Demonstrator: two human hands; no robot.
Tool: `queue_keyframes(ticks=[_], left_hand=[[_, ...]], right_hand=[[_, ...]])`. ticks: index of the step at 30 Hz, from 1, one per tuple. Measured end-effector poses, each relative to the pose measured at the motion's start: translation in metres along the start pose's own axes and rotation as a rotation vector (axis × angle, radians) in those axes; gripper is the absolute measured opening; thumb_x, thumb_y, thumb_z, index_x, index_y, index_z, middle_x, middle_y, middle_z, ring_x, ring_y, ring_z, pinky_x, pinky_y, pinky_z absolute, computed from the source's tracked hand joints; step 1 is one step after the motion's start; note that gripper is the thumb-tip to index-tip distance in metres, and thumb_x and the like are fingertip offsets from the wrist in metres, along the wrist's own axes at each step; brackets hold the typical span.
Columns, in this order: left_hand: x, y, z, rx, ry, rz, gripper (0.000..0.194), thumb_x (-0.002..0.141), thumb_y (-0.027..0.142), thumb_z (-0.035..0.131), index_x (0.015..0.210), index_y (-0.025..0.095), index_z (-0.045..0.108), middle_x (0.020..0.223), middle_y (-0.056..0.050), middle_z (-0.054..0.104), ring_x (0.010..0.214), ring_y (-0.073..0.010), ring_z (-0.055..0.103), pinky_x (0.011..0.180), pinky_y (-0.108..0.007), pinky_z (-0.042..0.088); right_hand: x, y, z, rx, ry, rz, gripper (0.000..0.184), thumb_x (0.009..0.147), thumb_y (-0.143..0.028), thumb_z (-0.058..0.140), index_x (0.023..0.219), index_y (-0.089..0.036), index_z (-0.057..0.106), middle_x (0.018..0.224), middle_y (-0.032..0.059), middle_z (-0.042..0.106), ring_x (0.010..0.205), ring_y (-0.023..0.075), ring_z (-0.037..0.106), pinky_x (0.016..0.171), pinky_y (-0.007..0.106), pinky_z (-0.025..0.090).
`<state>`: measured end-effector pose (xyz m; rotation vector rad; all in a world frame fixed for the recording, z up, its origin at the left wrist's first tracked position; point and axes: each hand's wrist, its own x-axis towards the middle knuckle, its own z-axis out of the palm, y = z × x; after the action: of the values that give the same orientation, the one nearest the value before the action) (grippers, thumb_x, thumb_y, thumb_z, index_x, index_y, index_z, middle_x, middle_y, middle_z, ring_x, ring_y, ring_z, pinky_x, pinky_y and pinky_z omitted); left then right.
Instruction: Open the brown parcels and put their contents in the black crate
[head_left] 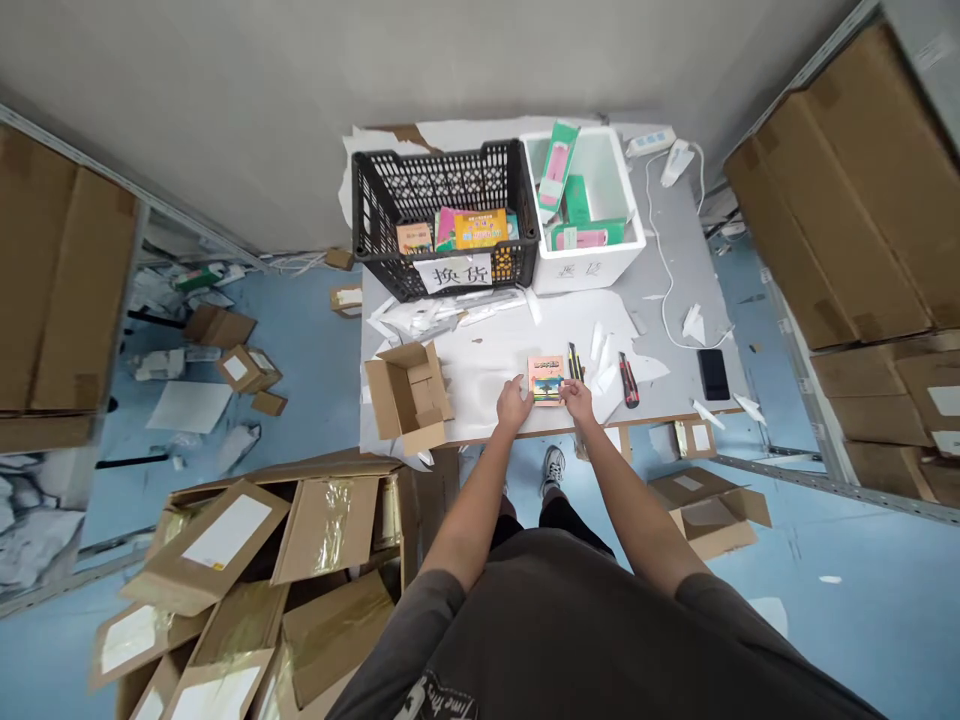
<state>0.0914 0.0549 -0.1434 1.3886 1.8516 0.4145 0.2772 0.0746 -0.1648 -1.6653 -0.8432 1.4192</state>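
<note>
A small illustrated booklet [545, 380] is lying on the paper-covered tabletop [480, 370], with my left grip [514, 405] and right grip [576, 400] pressing against its edges; I cannot tell if either is closed.

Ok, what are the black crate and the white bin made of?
The black crate looks like moulded plastic: matte, with a regular lattice of cut-outs. The white bin looks like polystyrene foam: thick walls, dull finish, though the grain is too small to see.

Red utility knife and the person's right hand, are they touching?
Apart. The head view shows white paper scraps lying in the gap between the right hand and the red utility knife.
</note>
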Motion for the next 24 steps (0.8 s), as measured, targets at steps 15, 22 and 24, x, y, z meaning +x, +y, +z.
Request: queue_keyframes(ticks=[15, 22, 24], left_hand=[[-0.047, 0.091, -0.195, 0.041, 0.457, 0.681, 0.065, 0.094, 0.015, 0.064, 0.157, 0.026, 0.051, 0.147, -0.014, 0.058, 0.133, -0.0283, 0.062, 0.108, -0.041, 0.056], [-0.065, 0.099, -0.216, -0.02, 0.531, 0.638, 0.061, 0.095, 0.015, 0.06, 0.155, 0.026, 0.056, 0.146, -0.014, 0.059, 0.138, -0.0283, 0.058, 0.117, -0.044, 0.05], [-0.069, 0.1, -0.217, -0.059, 0.525, 0.631, 0.062, 0.094, 0.018, 0.064, 0.154, 0.026, 0.056, 0.149, -0.014, 0.058, 0.14, -0.0287, 0.056, 0.118, -0.044, 0.049]], right_hand=[[-0.071, -0.232, 0.046, -0.458, -0.259, -0.939, 0.103, 0.084, -0.029, 0.075, 0.173, -0.031, 0.022, 0.157, 0.0136, 0.049, 0.137, 0.0313, 0.056, 0.11, 0.046, 0.055], [-0.084, -0.249, 0.061, -0.507, -0.258, -1.09, 0.096, 0.087, -0.019, 0.068, 0.172, -0.033, 0.025, 0.162, 0.0121, 0.044, 0.15, 0.0305, 0.046, 0.121, 0.049, 0.047], [-0.087, -0.249, 0.062, -0.47, -0.262, -1.083, 0.09, 0.087, -0.022, 0.07, 0.17, -0.032, 0.034, 0.16, 0.0123, 0.046, 0.15, 0.0308, 0.046, 0.122, 0.05, 0.046]])
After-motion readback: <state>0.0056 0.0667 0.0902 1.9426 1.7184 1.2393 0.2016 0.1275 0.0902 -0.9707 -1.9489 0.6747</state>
